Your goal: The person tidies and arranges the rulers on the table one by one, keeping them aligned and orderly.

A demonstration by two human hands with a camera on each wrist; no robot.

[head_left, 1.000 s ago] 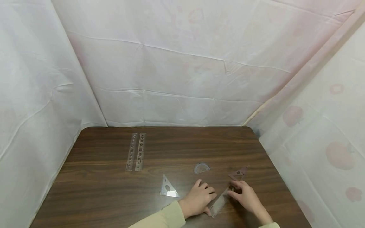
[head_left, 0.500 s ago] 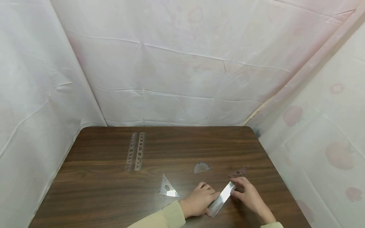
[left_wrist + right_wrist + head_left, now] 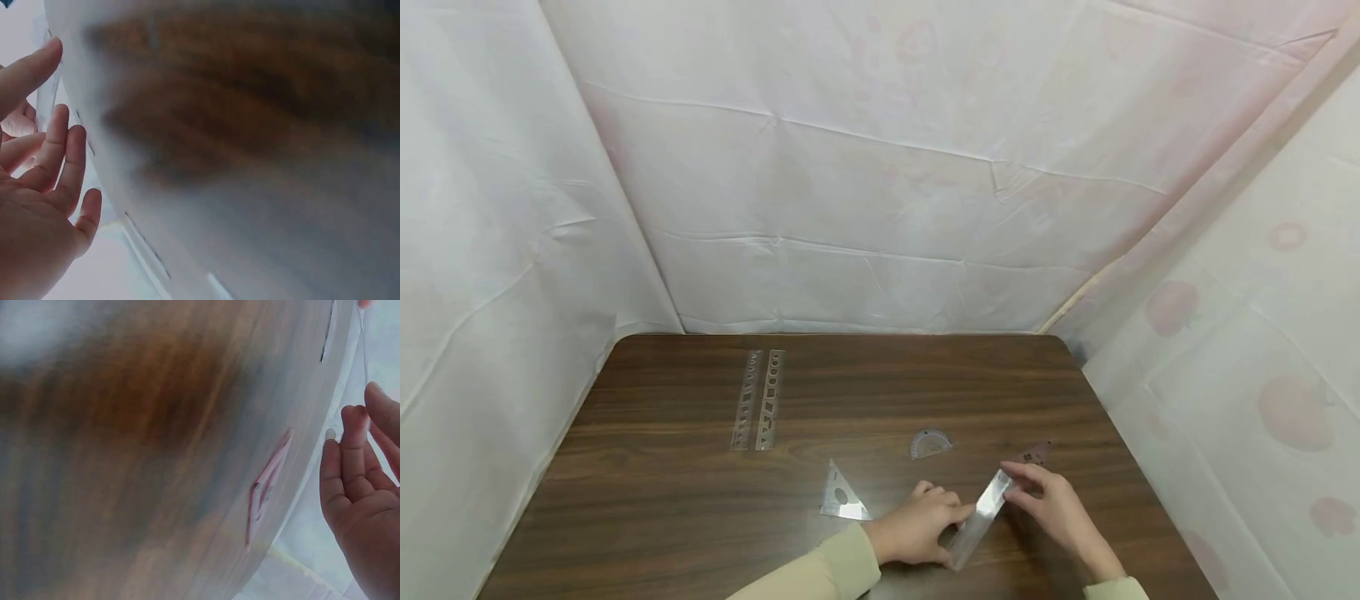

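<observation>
Both hands hold a clear ruler (image 3: 981, 517) tilted up off the worktop (image 3: 662, 467) near its front right: the left hand (image 3: 917, 527) pinches the near end, the right hand (image 3: 1051, 510) the far end by a pink triangle (image 3: 1034, 454). The step looks best done gripping the edges lightly, lifting evenly so it doesn't flex or slip.

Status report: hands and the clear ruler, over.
Left hand and right hand both grip the clear ruler, raised at its far end. Pink triangle lies just beyond the right hand; protractor and clear triangle nearby.
</observation>
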